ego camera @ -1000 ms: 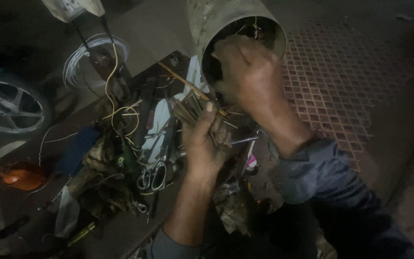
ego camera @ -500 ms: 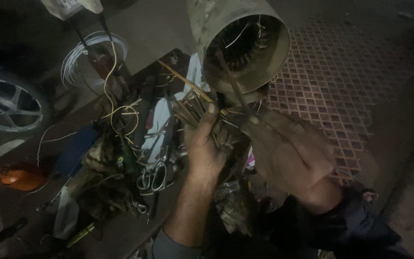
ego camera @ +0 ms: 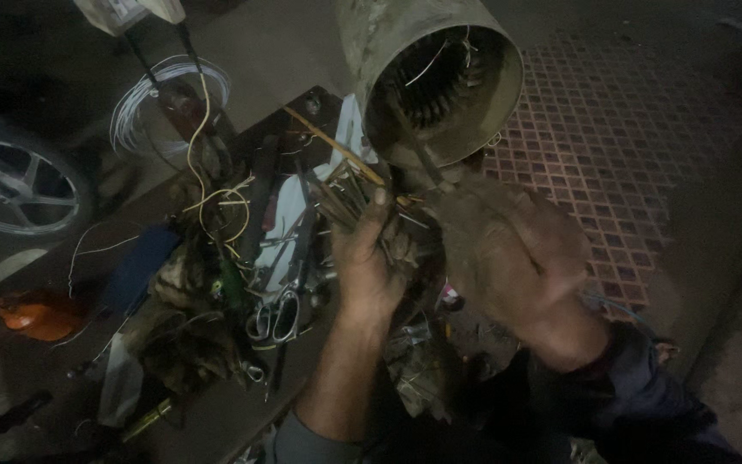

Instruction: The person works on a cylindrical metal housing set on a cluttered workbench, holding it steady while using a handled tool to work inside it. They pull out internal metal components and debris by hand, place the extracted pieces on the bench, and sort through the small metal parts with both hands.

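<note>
Right hand (ego camera: 508, 258) withdrawn from motor housing (ego camera: 431, 77), blurred, grip unreadable; left hand (ego camera: 371, 258) clutching sticks (ego camera: 337, 193).

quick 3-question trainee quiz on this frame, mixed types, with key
1. True or false: the left hand grips a bundle of thin sticks.
2. What lies left of the left forearm among the tools? A) scissors B) a hammer C) a cup
3. Which hand is blurred just below the open end of the metal cylinder?

Key: 1 true; 2 A; 3 the right hand.
</note>
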### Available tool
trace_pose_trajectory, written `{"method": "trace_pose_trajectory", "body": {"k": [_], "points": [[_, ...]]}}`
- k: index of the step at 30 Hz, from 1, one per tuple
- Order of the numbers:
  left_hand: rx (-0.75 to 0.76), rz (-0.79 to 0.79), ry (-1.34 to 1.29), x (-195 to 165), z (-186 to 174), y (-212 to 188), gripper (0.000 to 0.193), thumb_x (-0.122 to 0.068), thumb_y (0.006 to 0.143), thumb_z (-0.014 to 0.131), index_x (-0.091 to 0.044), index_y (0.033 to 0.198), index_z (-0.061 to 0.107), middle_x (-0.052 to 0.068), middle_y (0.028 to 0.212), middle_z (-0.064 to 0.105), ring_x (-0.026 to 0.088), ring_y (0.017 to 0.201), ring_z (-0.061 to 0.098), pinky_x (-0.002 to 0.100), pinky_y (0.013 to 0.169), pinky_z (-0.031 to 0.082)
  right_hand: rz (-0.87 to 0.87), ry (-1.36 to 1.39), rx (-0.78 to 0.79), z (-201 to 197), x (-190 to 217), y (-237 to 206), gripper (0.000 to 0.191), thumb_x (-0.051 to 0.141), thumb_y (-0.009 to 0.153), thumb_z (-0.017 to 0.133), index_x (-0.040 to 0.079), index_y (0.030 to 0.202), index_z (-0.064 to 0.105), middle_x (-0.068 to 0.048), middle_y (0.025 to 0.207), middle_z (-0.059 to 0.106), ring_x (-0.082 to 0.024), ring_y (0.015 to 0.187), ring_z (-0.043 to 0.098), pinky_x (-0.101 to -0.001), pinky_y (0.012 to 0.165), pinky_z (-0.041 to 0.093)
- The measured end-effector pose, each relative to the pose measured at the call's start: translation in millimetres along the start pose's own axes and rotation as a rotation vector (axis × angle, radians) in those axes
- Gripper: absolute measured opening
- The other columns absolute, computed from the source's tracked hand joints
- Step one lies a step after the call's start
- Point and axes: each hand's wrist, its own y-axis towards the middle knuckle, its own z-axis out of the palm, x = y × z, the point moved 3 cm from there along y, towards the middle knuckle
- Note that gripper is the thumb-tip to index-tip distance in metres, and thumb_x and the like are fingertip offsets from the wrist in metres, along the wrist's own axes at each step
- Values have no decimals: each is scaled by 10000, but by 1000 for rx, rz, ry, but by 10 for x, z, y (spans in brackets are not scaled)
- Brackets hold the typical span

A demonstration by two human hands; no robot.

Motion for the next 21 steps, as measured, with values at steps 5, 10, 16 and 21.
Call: {"method": "trace_pose_trajectory", "body": {"k": [5, 10, 16, 21], "points": [[25, 20, -30, -35, -3, 18, 543, -248, 906, 807, 0, 1315, 549, 117, 1022, 608, 209, 842, 586, 335, 656, 537, 18, -18, 89, -60, 54, -2, 95, 2, 948, 785, -62, 997, 734, -219, 1027, 730, -154, 661, 688, -247, 484, 474], [-6, 15, 15, -50, -22, 23, 483, -265, 830, 778, -51, 1207, 566, 62, 976, 668, 132, 838, 691, 274, 647, 601, 12, 4, 52, -125, 87, 8, 134, 25, 998, 770, -61, 1082, 711, -203, 1099, 702, -248, 876, 771, -294, 680, 621], [15, 41, -40, 3, -46, 18, 341, -209, 907, 783, -94, 1156, 581, -21, 798, 544, 76, 601, 504, 243, 479, 422, -10, 32, 24, -15, 10, 29, 158, 8, 948, 785, -98, 1031, 701, -251, 1077, 703, -269, 847, 779, -287, 642, 616], [33, 29, -67, 39, -81, 33, 308, -189, 931, 778, -90, 1144, 579, -27, 786, 529, 74, 614, 479, 253, 513, 410, -44, -22, -12, -17, 36, 51, 152, 9, 969, 795, -83, 1016, 683, -223, 1085, 688, -273, 889, 781, -292, 682, 645]]}}
